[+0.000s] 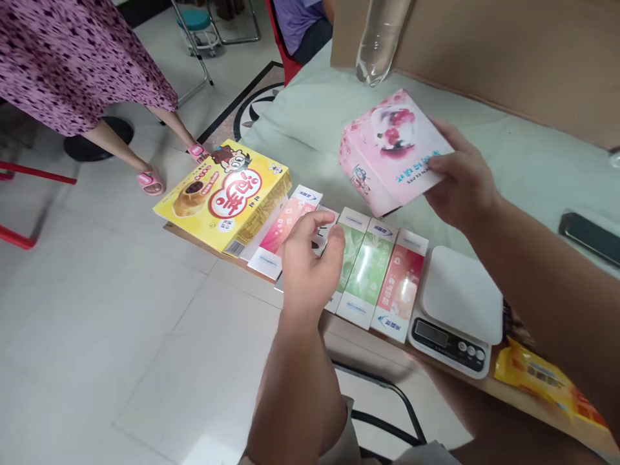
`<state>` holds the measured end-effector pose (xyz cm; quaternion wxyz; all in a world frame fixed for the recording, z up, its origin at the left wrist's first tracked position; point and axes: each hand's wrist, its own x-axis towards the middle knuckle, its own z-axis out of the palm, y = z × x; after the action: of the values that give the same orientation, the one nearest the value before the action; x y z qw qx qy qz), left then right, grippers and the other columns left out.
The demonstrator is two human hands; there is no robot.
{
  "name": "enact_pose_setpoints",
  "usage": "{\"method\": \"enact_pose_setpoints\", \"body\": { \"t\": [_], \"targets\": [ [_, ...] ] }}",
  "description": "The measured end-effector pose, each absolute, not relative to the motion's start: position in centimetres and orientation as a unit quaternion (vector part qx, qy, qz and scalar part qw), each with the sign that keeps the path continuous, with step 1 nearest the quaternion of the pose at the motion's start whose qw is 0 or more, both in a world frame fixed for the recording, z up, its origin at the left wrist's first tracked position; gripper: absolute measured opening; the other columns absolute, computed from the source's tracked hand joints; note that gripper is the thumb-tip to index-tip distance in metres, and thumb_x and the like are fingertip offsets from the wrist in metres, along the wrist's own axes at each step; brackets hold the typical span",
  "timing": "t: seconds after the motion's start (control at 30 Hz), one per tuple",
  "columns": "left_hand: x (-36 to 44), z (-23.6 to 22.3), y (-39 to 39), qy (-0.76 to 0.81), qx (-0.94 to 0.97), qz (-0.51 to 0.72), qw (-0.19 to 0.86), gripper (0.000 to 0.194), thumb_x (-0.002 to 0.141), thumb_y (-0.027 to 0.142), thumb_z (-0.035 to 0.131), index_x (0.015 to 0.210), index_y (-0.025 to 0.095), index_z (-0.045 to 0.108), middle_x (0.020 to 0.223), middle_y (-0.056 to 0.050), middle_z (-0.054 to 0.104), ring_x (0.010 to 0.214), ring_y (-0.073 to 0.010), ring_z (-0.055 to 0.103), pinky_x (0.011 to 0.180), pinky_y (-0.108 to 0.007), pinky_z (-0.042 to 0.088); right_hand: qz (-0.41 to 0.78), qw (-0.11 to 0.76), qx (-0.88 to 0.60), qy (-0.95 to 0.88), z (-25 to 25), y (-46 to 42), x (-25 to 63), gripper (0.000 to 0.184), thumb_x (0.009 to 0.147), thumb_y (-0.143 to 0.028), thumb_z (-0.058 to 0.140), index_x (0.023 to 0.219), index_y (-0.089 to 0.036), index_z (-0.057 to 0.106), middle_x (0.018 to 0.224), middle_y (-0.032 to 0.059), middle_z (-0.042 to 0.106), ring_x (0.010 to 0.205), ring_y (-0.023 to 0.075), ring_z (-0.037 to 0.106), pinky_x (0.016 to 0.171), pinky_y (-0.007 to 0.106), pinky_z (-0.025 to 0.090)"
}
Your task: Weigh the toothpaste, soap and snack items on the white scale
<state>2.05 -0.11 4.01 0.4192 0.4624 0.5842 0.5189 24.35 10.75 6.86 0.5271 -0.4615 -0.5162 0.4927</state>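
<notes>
My right hand (462,174) grips a pink carton (400,152) by its right edge, tilted above the cloth; its front shows a dessert with pink flowers. Over the row of slim boxes hovers my left hand (312,258), fingers curled and thumb apart, with nothing visible between them. It partly covers a box with black print (325,218). To its left lie a pink-and-white box (285,232) and a large yellow snack box (227,194). On its right side are green-and-white boxes (368,271) and a red-and-white box (400,284).
A white kitchen scale (460,297) stands right of the boxes, beside a yellow packet (537,374). A clear bottle (380,45) and a cardboard panel (484,64) are at the back. A phone (591,236) lies far right. A person in a patterned dress (87,64) stands at left.
</notes>
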Motion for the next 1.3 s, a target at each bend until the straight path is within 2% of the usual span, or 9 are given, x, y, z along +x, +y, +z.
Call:
{"method": "enact_pose_setpoints", "body": {
  "t": [0.07,0.2,0.37,0.47,0.6,0.77,1.0,1.17,1.3],
  "targets": [
    [1.3,3.8,0.2,0.591,0.448,0.527,0.415,0.017,0.086,0.034,0.065,0.097,0.023,0.072,0.106,-0.006,0.076,0.095,-0.0235,0.067,0.078,-0.039,0.053,0.544,0.481,-0.443,-0.526,6.4,13.1,22.9,0.058,0.061,-0.023,0.071,0.119,-0.029,0.074,0.108,-0.0002,0.082,0.102,0.0252,0.074,0.083,0.04,0.056],
    [0.5,3.5,0.7,0.586,0.421,0.558,0.409,0.011,0.088,0.032,0.065,0.091,0.023,0.07,0.092,-0.004,0.074,0.089,-0.0201,0.069,0.08,-0.036,0.054,0.603,0.411,-0.417,-0.542,5.4,16.5,19.8,0.054,0.066,-0.022,0.07,0.12,-0.029,0.072,0.111,-0.0028,0.082,0.108,0.0247,0.075,0.097,0.042,0.058],
    [0.2,3.2,0.8,0.515,0.37,0.638,0.437,0.01,0.092,0.033,0.07,0.094,0.023,0.071,0.09,-0.003,0.073,0.085,-0.0162,0.069,0.077,-0.031,0.057,0.627,0.377,-0.409,-0.546,4.2,19.6,17.2,0.052,0.065,-0.021,0.068,0.116,-0.032,0.074,0.112,-0.0032,0.082,0.11,0.0247,0.075,0.098,0.04,0.061],
    [-0.3,3.1,0.8,0.448,0.325,0.681,0.48,0.032,0.091,0.042,0.075,0.119,0.029,0.069,0.098,-0.003,0.075,0.088,-0.0172,0.071,0.079,-0.032,0.059,0.635,0.355,-0.421,-0.543,3.5,20.7,16.5,0.055,0.063,-0.019,0.068,0.116,-0.032,0.074,0.111,-0.0024,0.082,0.107,0.0249,0.075,0.096,0.04,0.062],
    [-0.6,3.1,0.9,0.44,0.276,0.672,0.528,0.063,0.091,0.044,0.069,0.151,0.038,0.05,0.099,-0.002,0.077,0.079,-0.0169,0.071,0.074,-0.032,0.058,0.652,0.315,-0.421,-0.547,2.5,21.5,15.9,0.046,0.063,-0.019,0.068,0.106,-0.032,0.076,0.11,-0.0002,0.082,0.109,0.0263,0.075,0.102,0.042,0.06],
    [-0.1,3.2,1.1,0.466,0.244,0.67,0.524,0.09,0.088,0.043,0.072,0.167,0.039,0.029,0.098,-0.002,0.077,0.075,-0.0177,0.07,0.069,-0.032,0.057,0.652,0.313,-0.41,-0.556,1.5,22.1,15.2,0.036,0.063,-0.023,0.062,0.096,-0.03,0.076,0.098,0.0012,0.08,0.116,0.0275,0.073,0.113,0.044,0.055],
    [-0.7,2.5,0.9,0.425,0.26,0.676,0.542,0.059,0.092,0.045,0.072,0.149,0.044,0.057,0.135,-0.002,0.074,0.124,-0.0254,0.071,0.103,-0.039,0.059,0.598,0.327,-0.429,-0.593,2.0,21.8,14.6,0.041,0.068,-0.014,0.063,0.102,-0.03,0.078,0.104,-0.0033,0.08,0.111,0.0235,0.073,0.108,0.04,0.056],
    [-0.7,2.6,1.2,0.423,0.253,0.674,0.55,0.053,0.091,0.047,0.074,0.142,0.044,0.062,0.143,0.0,0.071,0.137,-0.029,0.065,0.118,-0.047,0.051,0.595,0.311,-0.426,-0.606,2.7,21.6,14.5,0.049,0.067,-0.011,0.062,0.11,-0.029,0.079,0.107,-0.0051,0.081,0.111,0.0237,0.072,0.109,0.043,0.055],
    [-0.5,3.1,1.4,0.442,0.249,0.659,0.555,0.035,0.089,0.05,0.073,0.119,0.032,0.075,0.132,-0.004,0.074,0.127,-0.0281,0.069,0.111,-0.044,0.054,0.579,0.307,-0.442,-0.612,2.7,21.7,14.5,0.046,0.071,-0.009,0.064,0.11,-0.029,0.078,0.115,-0.0033,0.081,0.116,0.0244,0.072,0.112,0.042,0.053]
  ]
}}
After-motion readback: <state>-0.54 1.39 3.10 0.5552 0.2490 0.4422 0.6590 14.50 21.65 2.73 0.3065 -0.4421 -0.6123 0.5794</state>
